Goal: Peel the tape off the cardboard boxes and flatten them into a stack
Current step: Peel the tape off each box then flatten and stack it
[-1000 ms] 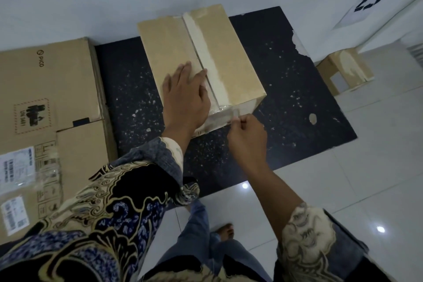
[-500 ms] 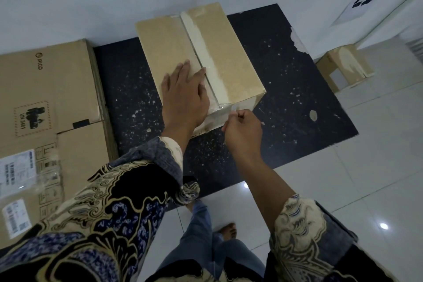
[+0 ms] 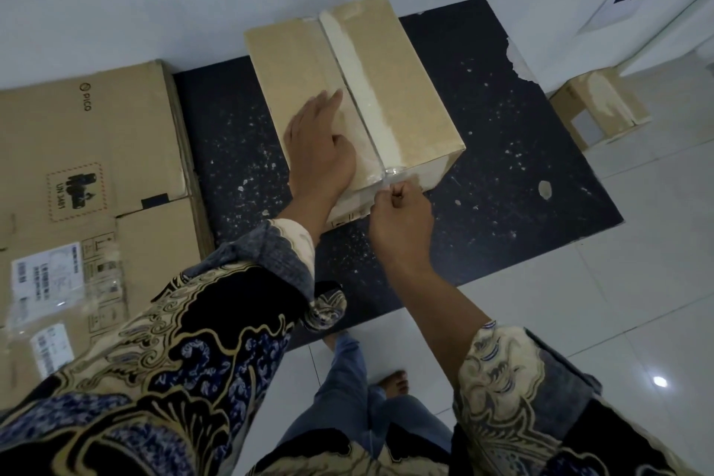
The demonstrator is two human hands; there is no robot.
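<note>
A closed brown cardboard box (image 3: 402, 89) stands on a black mat against the white wall. A strip of clear tape (image 3: 361, 89) runs along its top seam and down over the near edge. My left hand (image 3: 318, 153) lies flat on the box top, left of the seam, fingers spread. My right hand (image 3: 402, 218) is at the box's near face, with thumb and fingers pinched on the tape end (image 3: 394, 182) just below the top edge.
A large flattened cardboard box (image 3: 89, 182) with labels lies on the floor at the left, its edge along the black mat (image 3: 514, 174). A small cardboard box (image 3: 599, 104) stands at the right by the wall. White floor tiles and my bare foot (image 3: 392, 381) are below.
My left hand has stayed pressed on the box top. My right hand has shifted slightly at the near edge, still pinching the tape end; little tape has lifted.
</note>
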